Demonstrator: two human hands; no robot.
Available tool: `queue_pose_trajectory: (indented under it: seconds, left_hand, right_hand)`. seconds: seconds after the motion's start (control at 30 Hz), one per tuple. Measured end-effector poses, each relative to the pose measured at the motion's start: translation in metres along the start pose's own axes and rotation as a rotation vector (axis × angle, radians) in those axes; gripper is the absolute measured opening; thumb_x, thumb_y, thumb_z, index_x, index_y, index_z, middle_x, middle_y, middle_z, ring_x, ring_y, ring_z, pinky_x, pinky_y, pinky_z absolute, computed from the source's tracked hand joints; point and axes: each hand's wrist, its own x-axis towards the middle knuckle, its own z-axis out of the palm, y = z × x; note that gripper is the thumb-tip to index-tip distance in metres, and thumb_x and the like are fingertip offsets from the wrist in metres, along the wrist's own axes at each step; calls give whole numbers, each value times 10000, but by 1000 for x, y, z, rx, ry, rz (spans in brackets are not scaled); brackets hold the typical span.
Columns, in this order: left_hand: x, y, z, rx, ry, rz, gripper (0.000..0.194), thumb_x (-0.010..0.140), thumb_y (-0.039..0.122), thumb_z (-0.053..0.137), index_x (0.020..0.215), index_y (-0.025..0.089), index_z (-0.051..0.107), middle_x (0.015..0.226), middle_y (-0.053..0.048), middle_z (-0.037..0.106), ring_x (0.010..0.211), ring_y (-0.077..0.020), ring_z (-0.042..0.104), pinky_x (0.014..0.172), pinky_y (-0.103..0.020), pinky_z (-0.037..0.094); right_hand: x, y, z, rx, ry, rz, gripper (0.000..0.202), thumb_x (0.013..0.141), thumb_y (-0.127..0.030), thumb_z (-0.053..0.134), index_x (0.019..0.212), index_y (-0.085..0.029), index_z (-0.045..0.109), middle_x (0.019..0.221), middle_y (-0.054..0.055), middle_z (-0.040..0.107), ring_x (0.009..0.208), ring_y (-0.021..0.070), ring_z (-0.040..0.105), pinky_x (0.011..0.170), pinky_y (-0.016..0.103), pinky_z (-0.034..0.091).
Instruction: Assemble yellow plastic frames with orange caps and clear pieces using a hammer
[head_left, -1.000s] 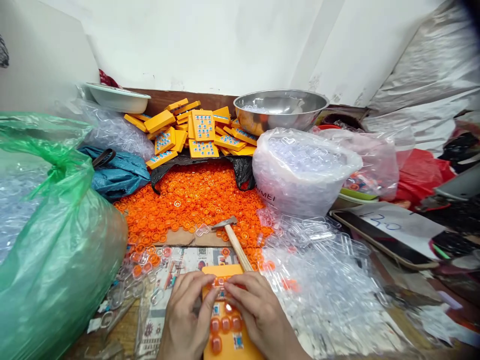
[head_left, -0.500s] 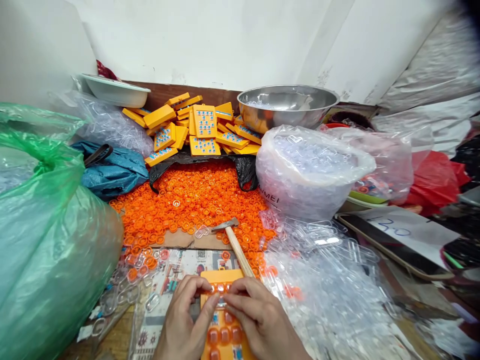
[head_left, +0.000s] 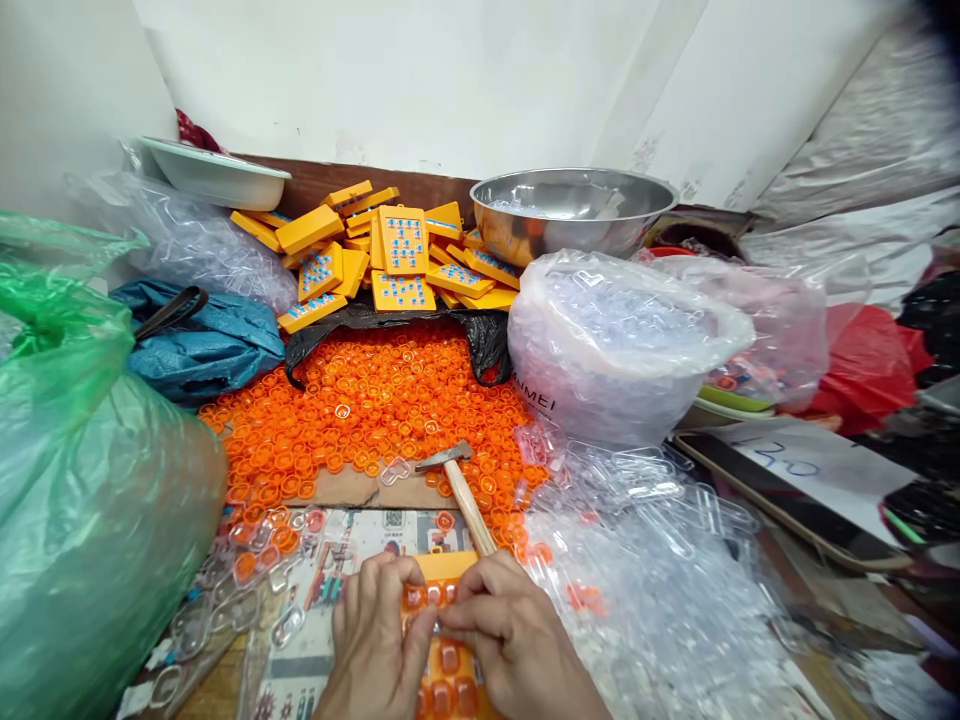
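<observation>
A flat yellow plastic case [head_left: 448,566] lies in front of me at the bottom, with rows of translucent orange caps [head_left: 448,657] set on its face. My left hand [head_left: 379,630] is closed over the case's left side, fingers curled, thumb pressing near the middle. From the right, my right hand [head_left: 517,635] pinches down at the same spot, thumb and fingertips close together. What sits between the right fingertips is too small and covered to make out. A wooden-handled hammer [head_left: 466,500] lies just beyond the case.
Loose orange rings [head_left: 360,400] spread behind the hammer, with yellow cases [head_left: 405,240] piled further back. Clear plastic pieces [head_left: 660,600] heap to the right, near a filled white bag [head_left: 600,350] and a phone [head_left: 787,500]. A green bag [head_left: 135,520] bulges at left; a steel bowl [head_left: 574,210] stands behind.
The view has shifted slightly. Both hands stay on the case, the left fingers drawn in more. An orange cap now shows in the slot below the fingertips, where a blue-and-white patch was visible.
</observation>
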Motion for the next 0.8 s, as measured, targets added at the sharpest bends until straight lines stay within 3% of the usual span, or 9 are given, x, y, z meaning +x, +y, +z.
queue_pose_trajectory:
  seconds: [0.13, 0.3, 0.43, 0.57, 0.67, 0.8]
  left_hand:
    - [-3, -2, 3, 54, -27, -6, 206, 923, 364, 343, 986, 282, 522, 1046, -66, 583, 998, -280, 563, 846, -458, 417]
    - [-1, -4, 2, 53, -24, -8, 216, 921, 390, 362, 1006, 293, 535, 1063, -59, 599, 981, -273, 583, 819, -439, 433]
    - [2, 0, -5, -37, 4, -33, 212, 908, 446, 406, 985, 293, 531, 1014, -41, 604, 948, -251, 581, 847, -417, 443]
    - [7, 9, -22, -219, 1, -164, 287, 906, 520, 383, 971, 273, 516, 958, -31, 595, 908, -223, 580, 848, -359, 467]
    - [9, 7, -37, -313, -10, -259, 346, 872, 577, 417, 965, 264, 532, 960, -19, 609, 941, -223, 588, 837, -330, 476]
    - [9, -15, -53, -272, 58, -248, 370, 834, 587, 488, 983, 254, 553, 1003, -28, 624, 1005, -238, 589, 886, -350, 478]
  right_hand:
    - [-5, -3, 10, -56, 57, -11, 307, 878, -71, 453, 755, -204, 702, 708, 33, 598, 700, 141, 565, 616, 257, 466]
    - [-5, -14, 13, -106, 118, 5, 295, 862, -82, 491, 691, -212, 693, 681, 23, 597, 675, 144, 576, 579, 246, 462]
    - [0, 0, -18, -109, 158, 38, 230, 842, -87, 566, 804, -251, 723, 795, -10, 678, 757, 110, 643, 663, 182, 528]
    - [7, 29, -62, -300, 338, 180, 177, 905, -171, 536, 973, -160, 699, 951, 93, 711, 908, 222, 646, 816, 395, 536]
    - [16, 41, -73, -438, 278, 201, 173, 843, -118, 613, 993, -161, 688, 957, 80, 709, 924, 242, 627, 828, 439, 510]
    - [31, 39, -61, -572, 132, 227, 161, 768, -78, 682, 894, -177, 691, 905, 38, 689, 904, 221, 619, 800, 434, 498]
